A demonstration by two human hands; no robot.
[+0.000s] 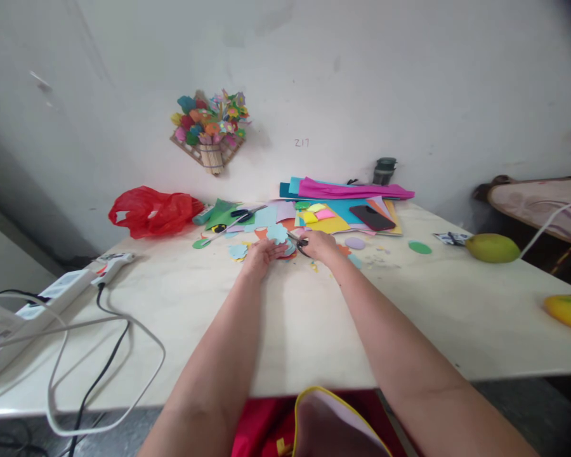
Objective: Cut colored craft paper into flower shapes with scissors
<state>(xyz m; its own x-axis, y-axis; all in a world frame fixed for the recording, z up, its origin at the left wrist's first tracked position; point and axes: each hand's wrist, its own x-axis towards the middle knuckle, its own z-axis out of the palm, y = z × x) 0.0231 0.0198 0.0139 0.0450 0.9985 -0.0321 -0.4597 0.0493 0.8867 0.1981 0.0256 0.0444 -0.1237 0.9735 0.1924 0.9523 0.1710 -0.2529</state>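
Observation:
My left hand (261, 254) holds a light blue flower-shaped paper cutout (276, 233) by its lower edge, just above the white table (285, 317). My right hand (320, 244) grips small black-handled scissors (299, 240), their blades pointing left at the cutout. More cut paper shapes and scraps lie under and around both hands.
Stacked coloured paper sheets (347, 190) and a dark phone (372, 218) lie behind the hands. A second pair of scissors (240, 217), a red plastic bag (152, 211), a power strip with cables (52, 295) at left, mangoes (492, 247) at right. A paper-flower decoration (212, 127) hangs on the wall.

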